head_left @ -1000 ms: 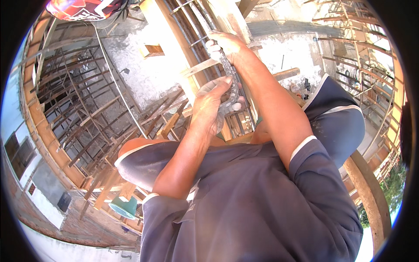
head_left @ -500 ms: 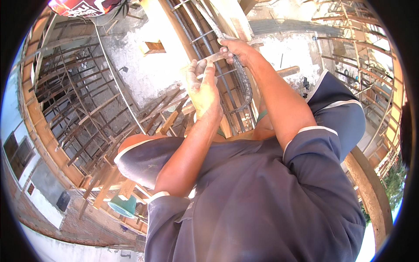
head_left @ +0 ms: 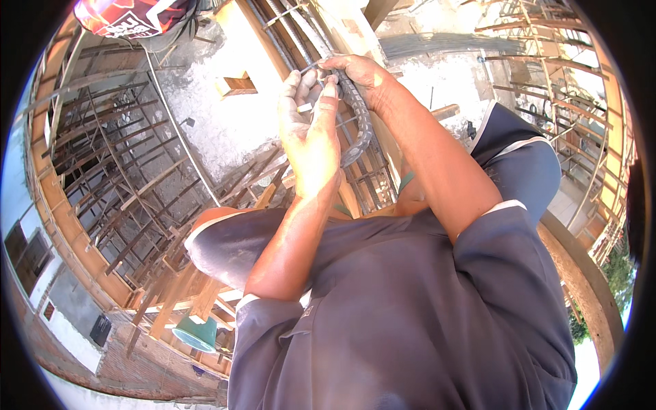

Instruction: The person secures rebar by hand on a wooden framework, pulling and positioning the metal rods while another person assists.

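My right hand [head_left: 365,76] is closed around the upper part of a thick ribbed steel rebar [head_left: 360,116], whose lower end bends into a hook. Close to its left, my left hand [head_left: 307,126] is raised with fingers curled and thumb bent in toward them. A small pale piece [head_left: 305,107] shows between those fingers; its kind is unclear. Thin cross bars pass near the fingertips, partly hidden by both hands. Beneath lie long parallel rebars [head_left: 290,31] with cross ties, inside a wooden beam form [head_left: 256,34].
My legs straddle the form. Wooden scaffolding [head_left: 130,157] stands lower on the left, more [head_left: 567,75] at right. A green bucket [head_left: 196,333] is at lower left. A red patterned cap [head_left: 137,17] appears at upper left. A timber [head_left: 581,287] curves past my right side.
The hooked rebar has shifted left and up along with my right hand. My left hand has moved slightly left and its fingers have curled in. The red cap shows more.
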The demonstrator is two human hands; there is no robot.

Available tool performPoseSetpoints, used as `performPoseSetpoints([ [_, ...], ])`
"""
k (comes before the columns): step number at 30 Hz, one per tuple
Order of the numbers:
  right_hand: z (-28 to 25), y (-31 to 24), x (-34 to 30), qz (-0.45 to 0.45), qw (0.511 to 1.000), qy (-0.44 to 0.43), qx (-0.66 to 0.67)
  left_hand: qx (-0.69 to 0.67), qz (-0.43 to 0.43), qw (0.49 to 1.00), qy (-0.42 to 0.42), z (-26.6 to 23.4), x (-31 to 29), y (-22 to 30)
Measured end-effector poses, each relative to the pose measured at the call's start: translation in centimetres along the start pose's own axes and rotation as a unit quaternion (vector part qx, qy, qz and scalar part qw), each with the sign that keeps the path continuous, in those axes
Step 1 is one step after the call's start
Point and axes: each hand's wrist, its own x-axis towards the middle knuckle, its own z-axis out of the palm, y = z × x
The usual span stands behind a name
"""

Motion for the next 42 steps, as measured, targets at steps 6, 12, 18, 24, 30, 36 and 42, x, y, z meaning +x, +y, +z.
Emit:
performPoseSetpoints([
  [6,5.8,1.7,-8.7,0.012,0.993,0.069,-0.096,-0.020,-0.058,0.997,0.037,-0.7,0.5,4.8],
  [12,5.0,1.5,-12.8,-0.147,0.885,-0.072,-0.435,-0.155,0.039,0.985,0.071,-4.9,4.4,11.0],
  [18,4.4,1.4,-12.3,-0.202,0.556,-0.007,-0.806,-0.200,0.108,0.972,0.066,-7.5,6.7,13.7],
  [24,3.3,-0.1,-13.2,-0.346,0.373,-0.029,-0.860,-0.199,0.092,0.972,0.085,-8.7,7.3,14.1],
  [30,4.3,2.3,-7.8,-0.368,0.450,-0.261,-0.771,-0.215,0.091,0.969,0.082,-8.4,7.5,14.7],
  [36,-0.6,-4.4,-10.7,-0.372,0.459,-0.225,-0.775,-0.242,0.083,0.964,0.078,-9.9,7.3,15.4],
  [42,5.1,0.7,-8.6,-0.300,0.467,-0.222,-0.802,-0.222,0.100,0.967,0.079,-8.3,7.4,15.2],
])
